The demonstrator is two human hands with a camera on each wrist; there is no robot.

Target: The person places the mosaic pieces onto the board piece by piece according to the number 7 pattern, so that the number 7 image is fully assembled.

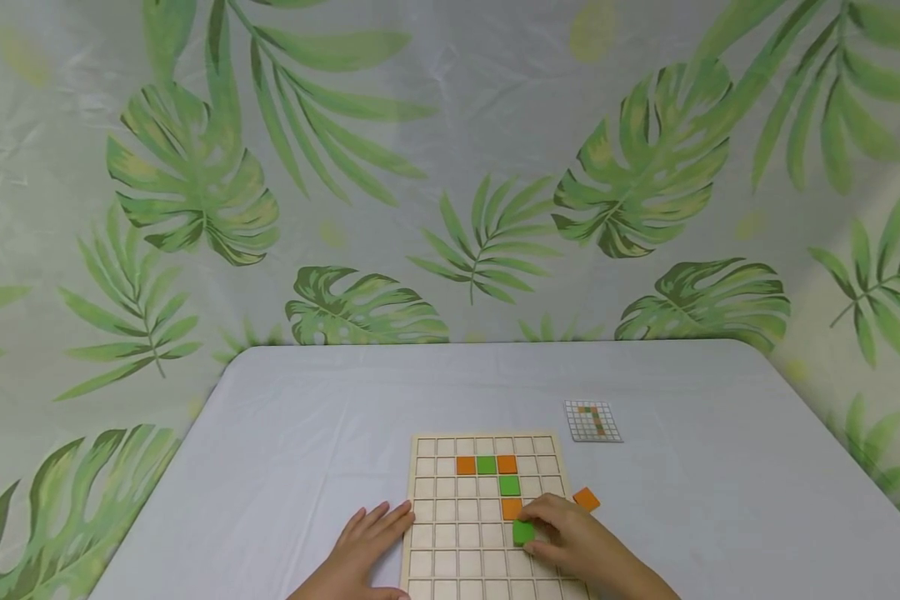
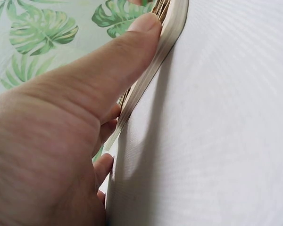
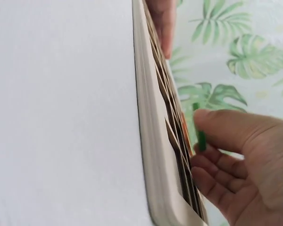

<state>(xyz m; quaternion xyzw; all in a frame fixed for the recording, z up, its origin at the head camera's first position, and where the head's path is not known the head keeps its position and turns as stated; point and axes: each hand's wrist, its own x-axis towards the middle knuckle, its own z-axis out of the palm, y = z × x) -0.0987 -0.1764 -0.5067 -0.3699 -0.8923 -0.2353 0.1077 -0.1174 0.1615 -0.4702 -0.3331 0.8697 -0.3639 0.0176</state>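
Observation:
A wooden grid board (image 1: 446,536) lies on the table, with orange and green square tiles set in several of its cells. Above a cell just below the lowest orange tile (image 1: 512,509), my right hand (image 1: 570,533) pinches a green tile (image 1: 523,533) between thumb and fingers. The right wrist view shows this green tile (image 3: 199,127) edge-on at the fingertips, close over the board. My left hand (image 1: 367,550) rests at the board's left edge with fingers spread. In the left wrist view, its thumb (image 2: 144,35) lies along the board's side.
A small pattern card (image 1: 593,422) with a printed grid lies beyond the board's upper right corner. One loose orange tile (image 1: 587,499) sits right of the board, near my right hand. A white cloth (image 1: 307,433) covers the table; a leaf-printed backdrop (image 1: 495,125) hangs behind it.

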